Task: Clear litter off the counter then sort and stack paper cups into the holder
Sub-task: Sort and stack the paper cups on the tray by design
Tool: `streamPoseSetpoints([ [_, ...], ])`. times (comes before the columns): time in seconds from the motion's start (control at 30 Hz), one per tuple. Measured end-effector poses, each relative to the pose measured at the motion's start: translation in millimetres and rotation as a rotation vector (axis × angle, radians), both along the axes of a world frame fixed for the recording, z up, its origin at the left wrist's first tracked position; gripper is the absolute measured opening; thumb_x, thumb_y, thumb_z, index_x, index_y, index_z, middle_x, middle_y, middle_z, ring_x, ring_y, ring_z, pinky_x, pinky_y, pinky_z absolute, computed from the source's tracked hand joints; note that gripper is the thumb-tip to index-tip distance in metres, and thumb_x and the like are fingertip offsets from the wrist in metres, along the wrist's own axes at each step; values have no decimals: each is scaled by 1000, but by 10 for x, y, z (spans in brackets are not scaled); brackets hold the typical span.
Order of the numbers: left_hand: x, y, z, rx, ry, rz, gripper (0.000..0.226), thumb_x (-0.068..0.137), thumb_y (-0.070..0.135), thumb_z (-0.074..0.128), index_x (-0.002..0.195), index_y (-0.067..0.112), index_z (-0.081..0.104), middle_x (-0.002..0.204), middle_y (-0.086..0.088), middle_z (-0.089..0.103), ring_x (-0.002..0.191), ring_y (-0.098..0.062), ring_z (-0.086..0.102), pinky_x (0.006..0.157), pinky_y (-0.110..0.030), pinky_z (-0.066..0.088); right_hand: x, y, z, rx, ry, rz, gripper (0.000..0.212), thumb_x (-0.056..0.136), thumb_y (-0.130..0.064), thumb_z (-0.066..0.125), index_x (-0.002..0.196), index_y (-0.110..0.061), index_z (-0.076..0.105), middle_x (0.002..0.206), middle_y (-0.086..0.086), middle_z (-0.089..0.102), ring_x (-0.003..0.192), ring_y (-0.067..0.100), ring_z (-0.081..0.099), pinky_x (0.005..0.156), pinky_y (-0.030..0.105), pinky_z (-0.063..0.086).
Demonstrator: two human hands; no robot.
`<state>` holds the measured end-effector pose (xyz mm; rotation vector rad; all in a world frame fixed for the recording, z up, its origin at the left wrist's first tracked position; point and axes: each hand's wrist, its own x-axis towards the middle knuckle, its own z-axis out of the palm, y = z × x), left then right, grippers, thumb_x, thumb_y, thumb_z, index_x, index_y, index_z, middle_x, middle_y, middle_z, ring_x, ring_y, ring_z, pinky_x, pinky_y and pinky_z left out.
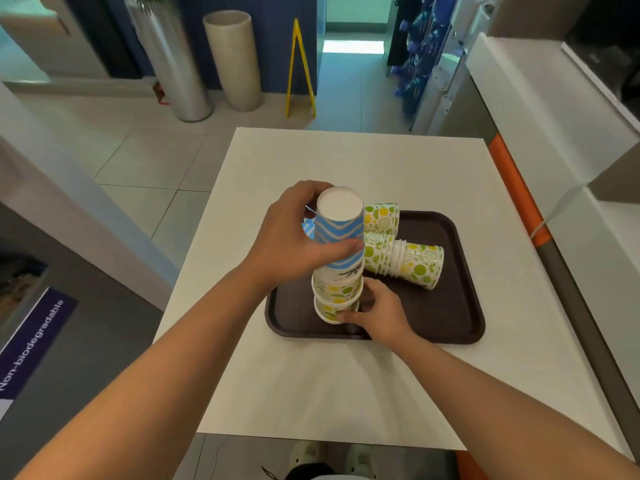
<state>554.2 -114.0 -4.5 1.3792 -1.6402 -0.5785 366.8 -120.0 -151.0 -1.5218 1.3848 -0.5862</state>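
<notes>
A dark brown tray [446, 317] lies on the white counter [346, 161]. At its left stands an upside-down stack of lemon-print paper cups [334, 292]. On top of it sits an upside-down blue zigzag cup [339, 233], and my left hand [287, 244] grips that cup around its side. My right hand [377, 313] holds the bottom of the stack. A nested row of lemon-print cups [412, 261] lies on its side on the tray to the right. Another lemon-print stack [382, 218] stands behind it.
A bin labelled "Non-biodegradable" [31, 344] sits at the lower left. On the floor beyond the counter stand a metal cylinder [173, 64], a beige cylinder [235, 60] and a yellow folding sign [299, 67]. White cabinets [554, 109] run along the right.
</notes>
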Motion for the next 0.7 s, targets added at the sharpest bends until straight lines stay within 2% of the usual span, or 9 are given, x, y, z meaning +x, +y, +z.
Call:
streamPoseSetpoints([
  [0.13,29,6,-27,-10,-53,6,62,64,30,87,118,19,59,112,5,63,102,-8,59,84,-15,45,106,-49,-90,107,-32,42,84,57,-3,90,131,-13,53,125,7,60,97,6,62,63,10,49],
  [0.27,113,29,-45,-14,-52,39,63,66,27,87,122,20,57,116,4,62,106,-7,58,84,-9,43,103,-34,-78,134,-48,40,88,64,-3,87,140,-13,45,136,3,54,111,15,60,74,14,48],
  [0.37,165,58,-55,9,-36,37,69,66,32,87,127,21,55,121,6,61,110,-5,57,87,-9,43,71,-35,82,53,-34,-41,72,77,-7,79,140,-12,45,138,0,52,108,15,59,86,26,52],
  [0.47,213,90,-105,73,-47,26,88,63,35,91,138,19,48,130,6,56,117,-2,53,93,-6,40,60,-94,449,-90,-109,-135,48,87,-1,63,132,-17,51,132,0,56,104,11,60,80,13,49],
  [0.53,252,129,-160,122,-20,20,98,61,36,92,143,18,42,134,8,52,120,2,49,94,-2,37,70,-142,747,-169,-199,-155,44,88,1,57,124,-23,53,126,-3,59,111,13,60,82,14,50],
  [0.63,311,198,-270,189,-28,-3,104,60,43,91,146,23,37,139,12,47,124,4,45,95,-1,33,126,-164,1118,-256,-302,-22,50,80,-12,63,126,-26,51,129,-4,58,121,12,55,100,30,47],
  [0.7,320,243,-332,222,-15,-17,99,59,41,92,142,28,38,139,13,46,122,11,44,93,1,31,209,-152,1264,-279,-274,99,68,73,-30,74,134,-24,47,134,-9,56,125,5,51,104,26,42],
])
